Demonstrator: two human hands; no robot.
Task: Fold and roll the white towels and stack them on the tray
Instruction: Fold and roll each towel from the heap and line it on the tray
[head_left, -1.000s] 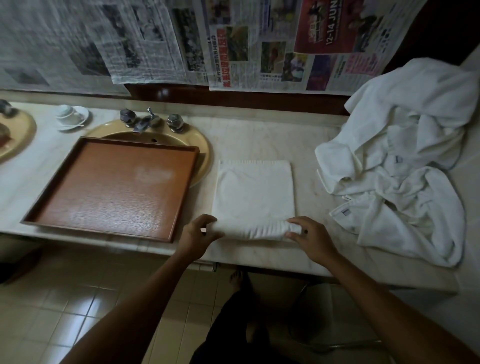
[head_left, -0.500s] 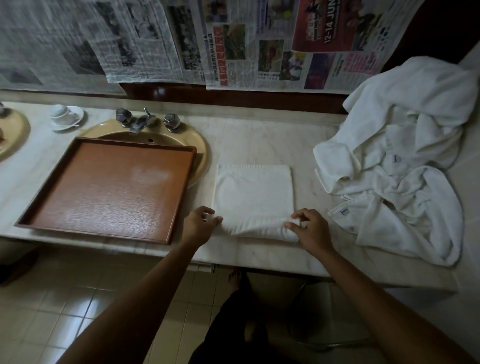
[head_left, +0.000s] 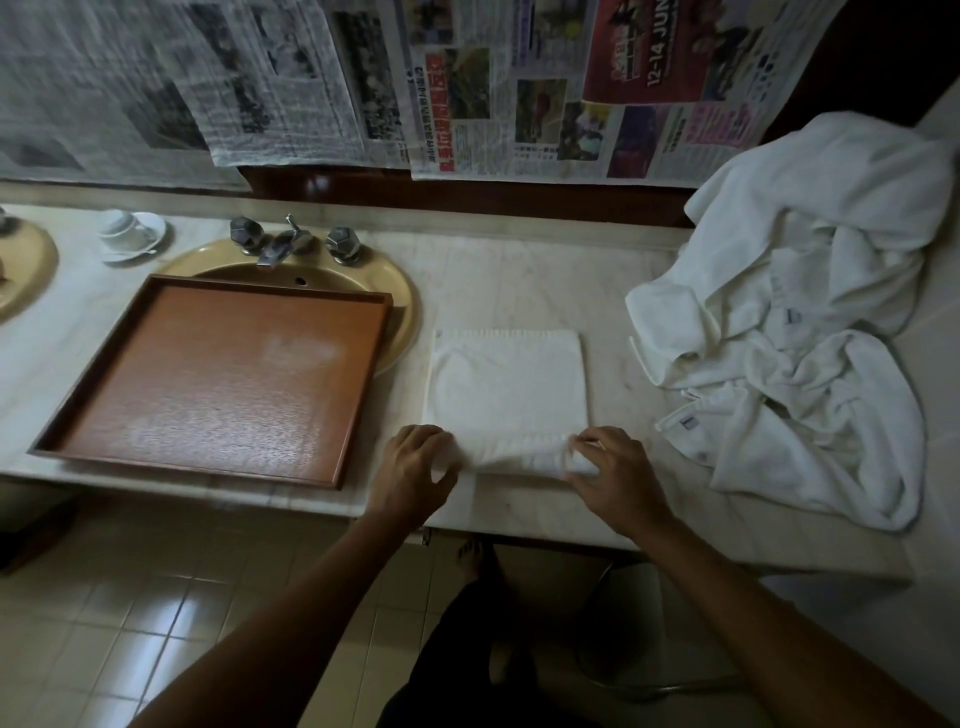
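Nearest us, the tiled floor (head_left: 156, 613) and the person's two forearms reach up to the front edge of the marble desk (head_left: 519, 291). We see the left hand (head_left: 415, 470) at the left end of a started roll, its fingers curled onto the cloth; the right hand (head_left: 615, 475) takes the right end, and its grip likewise closes on the roll, though motion blur at the fingertips leaves the exact hold unclear. The folded white towel (head_left: 509, 384) lies flat on the desk between the hands and the wall, its near edge rolled up under both hands, the rest spread as a neat rectangle.

Just left of the towel sits the brown tray (head_left: 218, 379), bare, resting partly over the yellow sink (head_left: 400, 306). To the right, apart from the towel, we see the pile of unfolded white towels (head_left: 810, 312), heaped and spilling toward the desk's front edge.

Farther back, the faucet (head_left: 291, 241) with its two knobs stands behind the tray. A white cup and saucer (head_left: 130, 234) sit at the far left, beside the rim of a second yellow basin (head_left: 31, 270). Newspaper sheets (head_left: 467, 83) cover the wall behind.
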